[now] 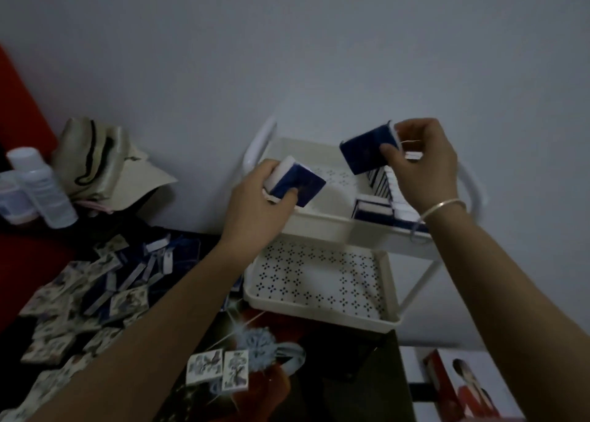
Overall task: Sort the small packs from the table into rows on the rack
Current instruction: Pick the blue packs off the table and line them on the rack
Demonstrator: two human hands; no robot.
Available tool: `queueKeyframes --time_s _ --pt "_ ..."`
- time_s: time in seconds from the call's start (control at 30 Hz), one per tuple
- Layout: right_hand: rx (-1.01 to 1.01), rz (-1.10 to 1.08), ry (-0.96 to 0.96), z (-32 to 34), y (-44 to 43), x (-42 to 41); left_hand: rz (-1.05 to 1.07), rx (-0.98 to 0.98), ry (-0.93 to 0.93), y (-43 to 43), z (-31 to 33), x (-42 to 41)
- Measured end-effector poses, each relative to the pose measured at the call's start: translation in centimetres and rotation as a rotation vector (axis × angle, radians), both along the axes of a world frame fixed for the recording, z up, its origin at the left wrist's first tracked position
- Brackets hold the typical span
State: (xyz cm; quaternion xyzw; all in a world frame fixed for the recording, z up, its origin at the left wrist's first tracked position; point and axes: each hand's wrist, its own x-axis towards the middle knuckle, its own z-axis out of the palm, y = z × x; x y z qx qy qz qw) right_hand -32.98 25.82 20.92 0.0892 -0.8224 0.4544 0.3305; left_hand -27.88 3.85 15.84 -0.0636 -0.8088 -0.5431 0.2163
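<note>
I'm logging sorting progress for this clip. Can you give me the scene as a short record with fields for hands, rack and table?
left hand: grips a blue pack over the upper tray
right hand: pinches a second blue pack above the row
upper tray: row of packs along its right side
lower tray: white, perforated floor in view
unsorted: pile of packs on the table, left of the rack

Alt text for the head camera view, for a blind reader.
The left hand grips a blue pack, the right hand a second pack, over the rack's top tray, where a row of packs stands. More packs lie heaped on the table.
</note>
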Motion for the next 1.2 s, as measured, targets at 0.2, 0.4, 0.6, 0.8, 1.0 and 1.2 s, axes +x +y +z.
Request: queueKeyframes --time_s 0.2,0.4,0.6,0.8,1.0,1.2 --pt "0.49 -0.006 -0.146 -1.7 3.2 -4.9 0.011 -0.111 0.029 3.0 -0.1 -5.5" --pt "0.598 0.166 -0.37 -2.4 4.8 -5.4 0.01 -0.249 -0.029 5.4 -0.5 -10.0" --pt "0.654 0.199 -0.436 -3.2 4.7 -5.7 -0.126 -0.348 -0.163 8.2 -1.7 -12.6" --pt "0.312 0.18 -0.32 -3.5 5.6 -4.3 -0.455 -0.386 -0.235 9.4 -2.1 -12.9" --pt "0.136 0.078 -0.294 -3.8 5.5 -4.5 -0.518 -0.081 -0.472 9.7 -1.4 -13.1" --pt "0.247 0.029 -0.198 -4.1 5.0 -4.9 -0.444 -0.032 -0.531 9.1 -1.0 -13.0"
